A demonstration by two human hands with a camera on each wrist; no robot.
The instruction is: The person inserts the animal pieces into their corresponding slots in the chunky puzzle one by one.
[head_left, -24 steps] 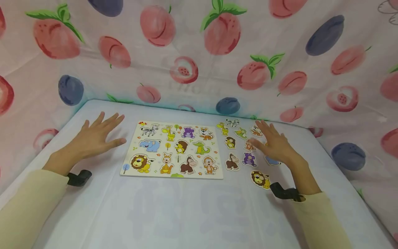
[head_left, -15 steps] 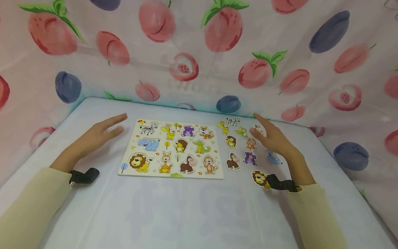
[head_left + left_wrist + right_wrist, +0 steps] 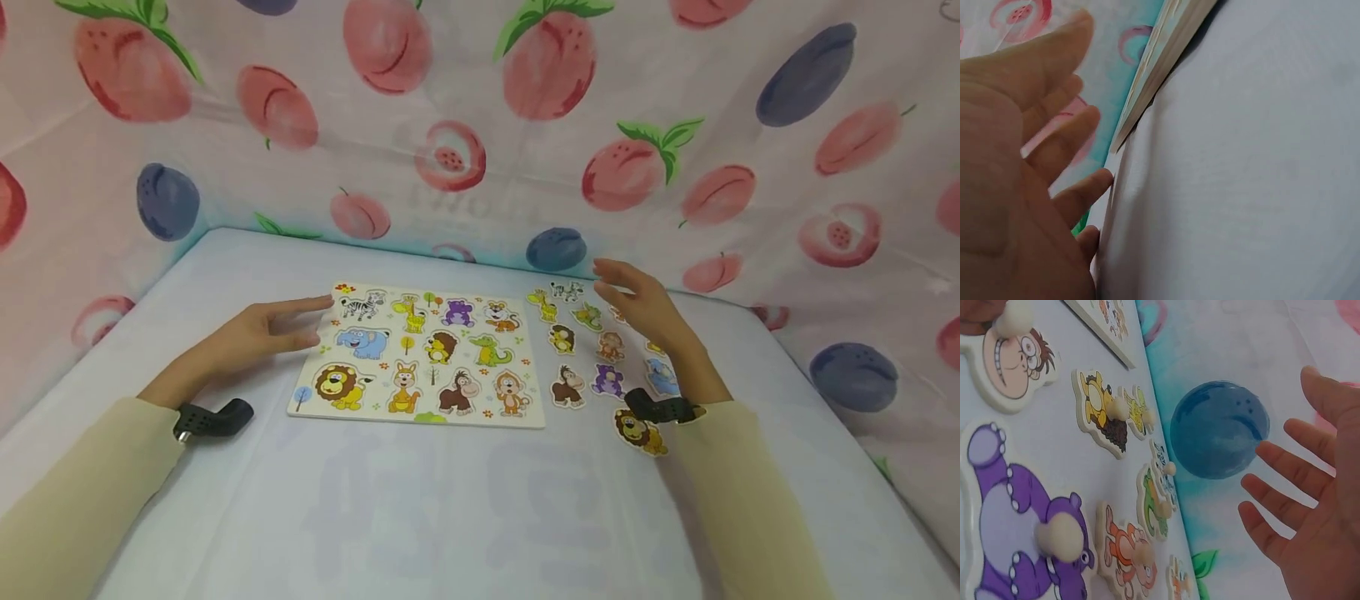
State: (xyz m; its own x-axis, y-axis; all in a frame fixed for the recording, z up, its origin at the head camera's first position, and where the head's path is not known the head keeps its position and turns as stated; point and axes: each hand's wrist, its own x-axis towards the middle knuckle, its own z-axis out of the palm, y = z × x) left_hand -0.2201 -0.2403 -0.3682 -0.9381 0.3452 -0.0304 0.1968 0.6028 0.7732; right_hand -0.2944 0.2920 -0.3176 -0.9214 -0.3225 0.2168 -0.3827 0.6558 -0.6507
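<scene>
A puzzle board [image 3: 386,333] printed with cartoon animals lies flat on the table. At its left edge is my left hand [image 3: 251,337], fingers stretched out, fingertips overlapping the board's edge in the head view. My right hand [image 3: 645,308] hovers over the loose pieces, palm inward, fingers spread and holding nothing in the right wrist view. Right of the board lie animal pieces with round wooden knobs: a hippo piece [image 3: 1007,512], a hedgehog piece [image 3: 1100,409], a monkey piece [image 3: 1125,550], a gorilla piece [image 3: 567,387] and a lion piece [image 3: 637,432] nearest me. My right hand hides part of the tiger piece.
White cloth covers the table [image 3: 420,517]. Behind it hangs a curtain [image 3: 300,183] printed with peaches and plums. Black wrist straps [image 3: 217,417] with small mounts sit on both wrists. An elephant piece [image 3: 660,377] lies beside my right forearm.
My left hand has moved right, up to the board's edge. The right hand has shifted slightly left and turned, its fingers drawn closer together in the head view. The board and pieces stay put.
</scene>
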